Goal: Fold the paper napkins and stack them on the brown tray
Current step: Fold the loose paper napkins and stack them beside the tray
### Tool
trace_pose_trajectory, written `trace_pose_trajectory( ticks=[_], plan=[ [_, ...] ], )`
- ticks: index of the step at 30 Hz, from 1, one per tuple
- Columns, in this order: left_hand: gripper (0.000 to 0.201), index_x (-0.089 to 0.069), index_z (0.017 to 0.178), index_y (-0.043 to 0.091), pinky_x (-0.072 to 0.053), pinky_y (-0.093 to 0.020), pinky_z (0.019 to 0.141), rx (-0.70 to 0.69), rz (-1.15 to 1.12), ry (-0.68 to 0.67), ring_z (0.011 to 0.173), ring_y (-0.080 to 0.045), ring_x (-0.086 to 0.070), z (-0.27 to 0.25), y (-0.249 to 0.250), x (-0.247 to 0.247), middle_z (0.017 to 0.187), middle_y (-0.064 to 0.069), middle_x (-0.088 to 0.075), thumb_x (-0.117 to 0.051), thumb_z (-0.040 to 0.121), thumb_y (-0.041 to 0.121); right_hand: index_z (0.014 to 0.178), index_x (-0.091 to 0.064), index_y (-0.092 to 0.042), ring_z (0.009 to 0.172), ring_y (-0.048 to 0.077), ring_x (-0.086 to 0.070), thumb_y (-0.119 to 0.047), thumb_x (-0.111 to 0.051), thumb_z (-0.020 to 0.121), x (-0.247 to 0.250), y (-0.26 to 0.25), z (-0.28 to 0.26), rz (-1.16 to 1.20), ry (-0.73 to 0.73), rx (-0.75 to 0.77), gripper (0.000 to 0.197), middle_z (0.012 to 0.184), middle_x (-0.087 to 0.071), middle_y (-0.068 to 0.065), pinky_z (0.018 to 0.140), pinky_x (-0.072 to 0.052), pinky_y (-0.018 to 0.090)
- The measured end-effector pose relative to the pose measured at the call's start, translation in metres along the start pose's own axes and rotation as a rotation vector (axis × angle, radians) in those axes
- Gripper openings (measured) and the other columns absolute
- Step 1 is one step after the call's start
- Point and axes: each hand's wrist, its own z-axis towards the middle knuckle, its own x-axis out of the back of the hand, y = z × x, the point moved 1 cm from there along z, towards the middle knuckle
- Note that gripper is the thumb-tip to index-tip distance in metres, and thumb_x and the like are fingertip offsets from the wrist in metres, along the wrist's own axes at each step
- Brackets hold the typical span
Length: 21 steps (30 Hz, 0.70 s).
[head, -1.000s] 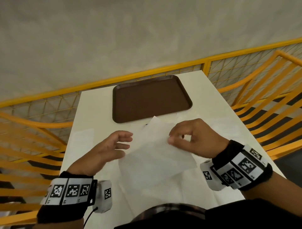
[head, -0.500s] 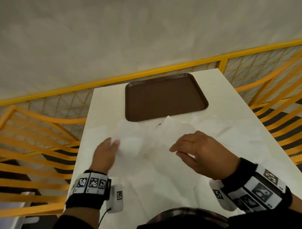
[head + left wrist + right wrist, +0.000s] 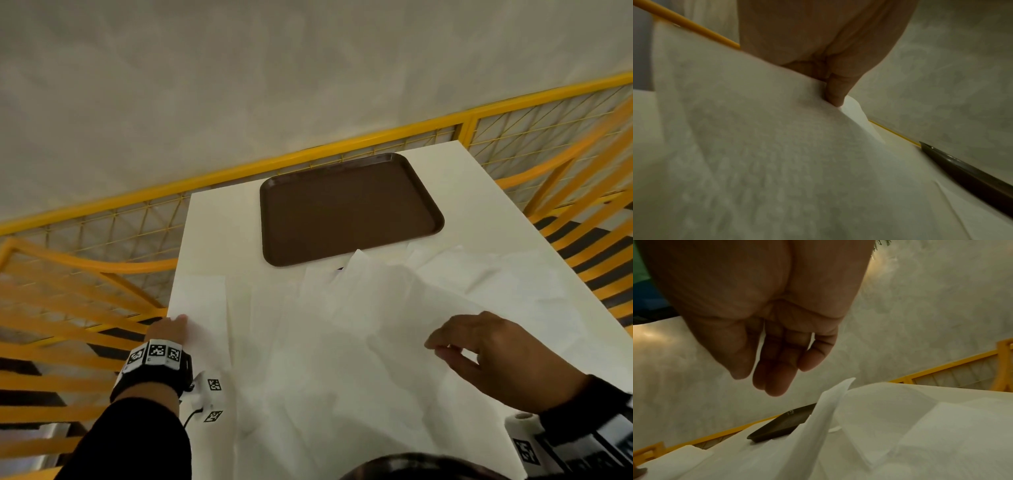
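The brown tray (image 3: 346,209) lies bare at the far middle of the white table. Several white paper napkins (image 3: 342,342) are spread unfolded and overlapping in front of it. One napkin corner (image 3: 358,257) stands up by the tray's near rim. My left hand (image 3: 168,329) is at the table's left edge and pinches the left border of a napkin (image 3: 777,146). The thumb (image 3: 835,97) presses on top, and the paper hides the other fingers. My right hand (image 3: 442,347) hovers over the napkins at the right. Its fingers (image 3: 774,381) hang relaxed and hold nothing.
A yellow mesh railing (image 3: 342,154) runs behind the table, and slanted yellow rails (image 3: 582,192) flank both sides. A grey wall rises beyond. The tray's dark rim (image 3: 972,175) shows at the right of the left wrist view.
My right hand has let go of the napkin it pinched and drawn back to the right. My left hand has slid out to the table's left edge and taken a napkin's border.
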Motion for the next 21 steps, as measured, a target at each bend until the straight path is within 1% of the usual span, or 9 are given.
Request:
trace_pose_trajectory(
  ticks=[3,5,8,10,14,16,18,20,21],
  plan=[
    [0.046,-0.047,0.131,-0.007,-0.035,-0.039,0.102,-0.008,0.059,0.031,0.126,-0.037,-0.045,0.0,0.004,0.0,0.137,-0.027,-0.047,-0.033,0.102,0.027,0.1,-0.067,-0.036,0.083,0.005,-0.063,-0.029,-0.074,0.079,-0.009,0.012,0.004,-0.128,0.032,-0.092,0.023,0.096,-0.066,-0.018,0.071,-0.052,0.028],
    [0.052,-0.047,0.129,-0.007,-0.039,-0.045,0.101,0.03,0.034,0.091,0.123,-0.041,-0.047,-0.001,0.005,0.001,0.135,-0.028,-0.048,-0.049,0.096,0.033,0.114,-0.063,-0.031,0.102,0.019,-0.058,-0.042,-0.072,0.078,-0.012,0.026,0.01,-0.231,0.054,-0.309,0.039,0.114,-0.063,-0.007,0.08,-0.049,0.038],
    [0.074,-0.04,0.134,0.0,-0.037,-0.056,0.101,0.085,0.075,0.182,0.125,-0.045,-0.04,-0.019,0.008,0.003,0.139,-0.026,-0.041,-0.062,0.082,0.047,0.141,-0.036,-0.03,0.127,0.025,-0.04,-0.067,-0.059,0.077,-0.016,0.051,0.021,-0.237,-0.155,-0.677,0.078,0.141,-0.043,-0.001,0.1,-0.038,0.045],
    [0.073,-0.037,0.139,0.008,-0.028,-0.056,0.105,0.017,0.096,0.165,0.13,-0.043,-0.032,-0.036,0.012,-0.002,0.143,-0.025,-0.034,-0.061,0.082,0.047,0.143,-0.029,-0.032,0.127,0.024,-0.042,-0.069,-0.056,0.078,-0.02,0.062,0.028,-0.17,-0.247,-0.767,0.08,0.141,-0.045,-0.001,0.101,-0.035,0.044],
    [0.063,-0.048,0.13,0.024,-0.035,-0.055,0.102,-0.13,0.048,0.133,0.122,-0.042,-0.042,-0.084,0.019,-0.023,0.132,-0.018,-0.048,-0.061,0.078,0.057,0.121,-0.054,-0.035,0.1,0.019,-0.063,-0.054,-0.04,0.094,-0.022,0.061,0.039,-0.268,-0.113,-0.63,0.036,0.106,-0.069,-0.007,0.086,-0.035,0.035],
    [0.055,-0.05,0.126,0.028,-0.034,-0.051,0.102,-0.198,0.038,0.085,0.12,-0.039,-0.043,-0.111,0.02,-0.036,0.131,-0.013,-0.05,-0.06,0.08,0.057,0.114,-0.061,-0.037,0.087,0.021,-0.067,-0.048,-0.038,0.098,-0.02,0.06,0.044,-0.354,-0.006,-0.543,0.031,0.094,-0.073,-0.007,0.078,-0.031,0.033],
    [0.052,-0.05,0.125,0.031,-0.035,-0.049,0.103,-0.287,0.014,0.035,0.121,-0.035,-0.044,-0.134,0.023,-0.048,0.131,-0.009,-0.051,-0.06,0.08,0.055,0.111,-0.068,-0.035,0.062,0.021,-0.065,-0.038,-0.053,0.094,-0.021,0.061,0.045,-0.392,0.109,-0.43,0.022,0.072,-0.072,-0.005,0.071,-0.03,0.032],
    [0.051,-0.049,0.125,0.034,-0.037,-0.046,0.103,-0.375,0.021,-0.008,0.121,-0.03,-0.046,-0.152,0.025,-0.055,0.129,-0.004,-0.052,-0.059,0.08,0.056,0.097,-0.075,-0.033,0.034,0.016,-0.043,-0.02,-0.079,0.076,-0.02,0.061,0.048,-0.455,0.154,-0.313,0.024,0.042,-0.052,-0.009,0.063,-0.031,0.03],
    [0.049,-0.048,0.125,0.035,-0.037,-0.044,0.102,-0.405,0.03,-0.028,0.121,-0.027,-0.046,-0.158,0.027,-0.059,0.127,-0.001,-0.052,-0.057,0.081,0.056,0.092,-0.076,-0.033,0.031,0.015,-0.039,-0.016,-0.082,0.071,-0.018,0.061,0.048,-0.494,0.152,-0.272,0.028,0.038,-0.047,-0.009,0.063,-0.031,0.03]
  ],
)
